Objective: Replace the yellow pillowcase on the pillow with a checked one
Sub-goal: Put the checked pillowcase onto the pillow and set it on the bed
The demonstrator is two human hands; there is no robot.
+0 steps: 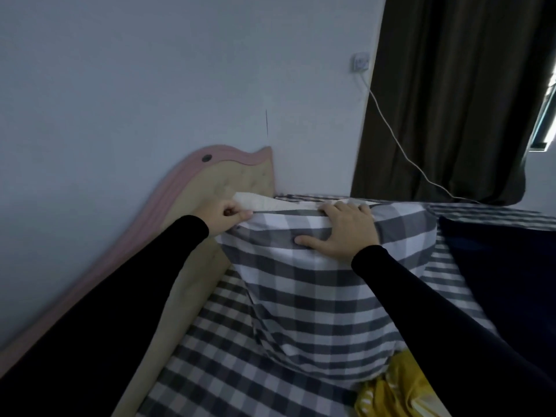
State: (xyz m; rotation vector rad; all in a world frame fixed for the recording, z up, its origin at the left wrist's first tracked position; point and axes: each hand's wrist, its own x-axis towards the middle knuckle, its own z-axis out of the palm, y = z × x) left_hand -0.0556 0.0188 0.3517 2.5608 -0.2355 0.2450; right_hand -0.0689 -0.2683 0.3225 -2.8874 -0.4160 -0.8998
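A pillow stands on end on the bed, covered almost to the top by a grey-and-white checked pillowcase (pixel 304 296). The white pillow (pixel 264 202) shows only at the open upper edge. My left hand (pixel 221 216) pinches the upper left corner of the checked pillowcase. My right hand (pixel 343 228) clasps the top edge, fingers curled over it and thumb pressed against the front. The yellow pillowcase (pixel 391 389) lies crumpled on the bed at the lower right, apart from both hands.
The bed has a checked sheet (pixel 216 356) and a pink-and-beige headboard (pixel 207 182) on the left. A dark blue blanket (pixel 505 281) lies right of the pillow. A white cable (pixel 400 145) hangs from a wall socket (pixel 361 62) beside a dark curtain (pixel 451 100).
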